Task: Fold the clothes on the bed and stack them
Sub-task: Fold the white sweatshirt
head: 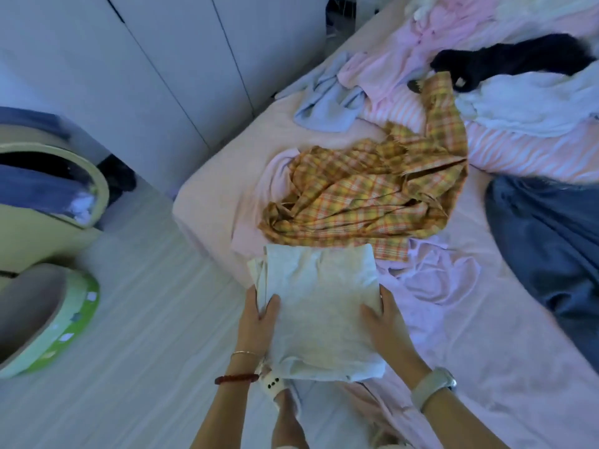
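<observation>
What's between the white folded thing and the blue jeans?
A crumpled pale lilac garment lies on the pink sheet between the white folded garment and the jeans, in the head view.

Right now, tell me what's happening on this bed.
A person is folding laundry at the corner of the bed. Both hands hold a folded white garment by its sides: the left hand grips the left edge, the right hand the right. Unfolded clothes lie beyond it: a yellow plaid shirt, jeans, a black item, and pink and white pieces.
</observation>
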